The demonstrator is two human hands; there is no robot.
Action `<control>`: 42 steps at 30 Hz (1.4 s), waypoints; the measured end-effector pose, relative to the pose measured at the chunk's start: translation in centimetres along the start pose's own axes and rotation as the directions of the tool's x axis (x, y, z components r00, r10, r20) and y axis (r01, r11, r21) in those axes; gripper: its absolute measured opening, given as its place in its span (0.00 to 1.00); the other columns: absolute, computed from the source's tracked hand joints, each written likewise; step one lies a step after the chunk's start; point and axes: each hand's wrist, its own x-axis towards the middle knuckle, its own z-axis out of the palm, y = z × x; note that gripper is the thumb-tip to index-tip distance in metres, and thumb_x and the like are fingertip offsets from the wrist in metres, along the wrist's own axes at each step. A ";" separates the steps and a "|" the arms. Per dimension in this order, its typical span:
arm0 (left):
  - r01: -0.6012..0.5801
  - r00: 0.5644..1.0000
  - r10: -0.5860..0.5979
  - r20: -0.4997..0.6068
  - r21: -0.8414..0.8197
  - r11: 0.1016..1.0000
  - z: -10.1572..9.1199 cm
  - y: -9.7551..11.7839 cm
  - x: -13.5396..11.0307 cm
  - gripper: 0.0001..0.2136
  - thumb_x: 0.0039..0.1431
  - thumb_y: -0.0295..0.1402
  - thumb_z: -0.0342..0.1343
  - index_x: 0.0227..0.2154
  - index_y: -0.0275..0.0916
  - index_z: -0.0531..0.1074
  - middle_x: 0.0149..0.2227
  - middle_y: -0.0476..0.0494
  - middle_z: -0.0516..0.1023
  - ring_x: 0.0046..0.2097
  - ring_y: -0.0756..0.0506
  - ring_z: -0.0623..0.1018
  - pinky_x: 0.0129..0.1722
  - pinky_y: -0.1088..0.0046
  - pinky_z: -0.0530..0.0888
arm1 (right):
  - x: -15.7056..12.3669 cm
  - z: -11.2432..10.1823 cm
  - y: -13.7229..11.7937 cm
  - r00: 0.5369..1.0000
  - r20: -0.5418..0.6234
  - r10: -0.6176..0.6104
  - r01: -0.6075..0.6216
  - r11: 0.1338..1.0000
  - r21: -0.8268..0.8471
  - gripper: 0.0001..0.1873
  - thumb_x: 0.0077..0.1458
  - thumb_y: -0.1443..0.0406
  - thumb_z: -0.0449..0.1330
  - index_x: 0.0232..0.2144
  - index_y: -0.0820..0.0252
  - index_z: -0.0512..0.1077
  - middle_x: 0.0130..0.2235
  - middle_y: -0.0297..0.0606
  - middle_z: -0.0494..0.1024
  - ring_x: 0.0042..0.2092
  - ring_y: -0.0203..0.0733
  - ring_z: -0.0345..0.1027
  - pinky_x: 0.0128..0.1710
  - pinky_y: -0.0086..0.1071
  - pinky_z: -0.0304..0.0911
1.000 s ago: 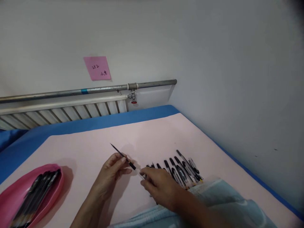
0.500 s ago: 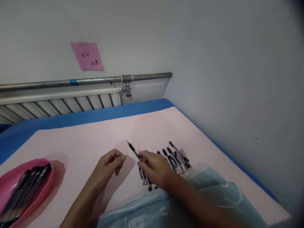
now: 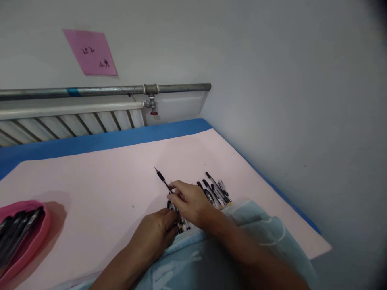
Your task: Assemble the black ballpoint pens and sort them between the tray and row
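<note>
The right hand (image 3: 191, 204) pinches a pen (image 3: 161, 176) between thumb and fingertips, gripping it partway along the barrel. The pen slants up and away to the left of this pinch, its dark grip section and fine, bare tip clear of the fingers and pointing toward the far side of the sheet (image 3: 99, 185). Below and to the left of the pinch, the left hand (image 3: 155, 231) reaches in with its thumb and fingers bent down among a few near pens (image 3: 169, 206). Whether those fingers close on one of them or only touch it, I cannot tell, since the fingertips are partly hidden. The two hands are close together, the left one lower and nearer the body.

To the right of the right hand, more loose pens (image 3: 209, 197) lie side by side at a slant on the sheet, dark ends pointing away; the wrist and forearm pass just in front of them. A light blue cloth (image 3: 256, 227) lies beneath the forearms, its edge close to the pens. Well to the left of both hands is a pink bowl (image 3: 46, 229), cut off by the view, with several dark pens (image 3: 22, 229) bunched lengthwise inside it.
</note>
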 end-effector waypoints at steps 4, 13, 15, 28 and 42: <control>0.040 0.999 -0.040 0.003 0.106 0.994 0.0 0.0 0.0 0.07 0.52 0.30 0.46 0.31 0.41 0.70 0.32 0.45 0.74 0.31 0.47 0.72 0.29 0.73 0.63 | 0.0 0.0 0.0 1.000 -0.007 -0.016 0.016 1.000 -0.005 0.09 0.53 0.64 0.53 0.38 0.57 0.69 0.24 0.29 0.71 0.27 0.32 0.62 0.28 0.24 0.52; 0.037 0.999 -0.037 0.001 0.069 0.997 -0.2 -0.3 -0.1 0.07 0.51 0.29 0.46 0.25 0.39 0.69 0.28 0.46 0.70 0.27 0.49 0.69 0.27 0.73 0.61 | 0.0 0.0 0.1 1.000 0.001 -0.019 0.019 1.000 0.002 0.10 0.53 0.64 0.53 0.38 0.57 0.69 0.25 0.29 0.72 0.26 0.31 0.61 0.28 0.24 0.52; 0.089 0.993 -0.097 -0.061 -0.124 0.988 -1.1 -0.7 -0.1 0.05 0.50 0.29 0.48 0.23 0.38 0.67 0.26 0.47 0.69 0.26 0.50 0.68 0.26 0.74 0.62 | -0.1 -0.1 0.1 1.000 0.001 -0.024 0.024 1.000 0.007 0.10 0.53 0.64 0.53 0.39 0.58 0.69 0.26 0.29 0.72 0.27 0.31 0.61 0.28 0.24 0.52; 0.023 0.892 -0.423 -0.161 -0.917 0.397 -6.6 -5.7 -1.2 0.07 0.44 0.31 0.61 0.28 0.36 0.71 0.21 0.49 0.73 0.24 0.51 0.72 0.24 0.75 0.69 | -0.2 -0.1 -0.4 0.958 0.195 -0.208 0.203 0.978 0.046 0.08 0.52 0.68 0.55 0.35 0.56 0.70 0.27 0.28 0.71 0.30 0.31 0.63 0.31 0.23 0.52; 0.075 0.905 -0.399 -0.146 -0.870 0.488 -6.8 -5.9 -1.3 0.07 0.46 0.32 0.60 0.29 0.36 0.73 0.22 0.47 0.75 0.24 0.51 0.73 0.27 0.74 0.69 | -0.1 0.0 0.3 0.940 0.241 -0.240 0.281 0.947 -0.153 0.09 0.54 0.68 0.52 0.37 0.56 0.70 0.31 0.32 0.73 0.34 0.33 0.63 0.33 0.24 0.52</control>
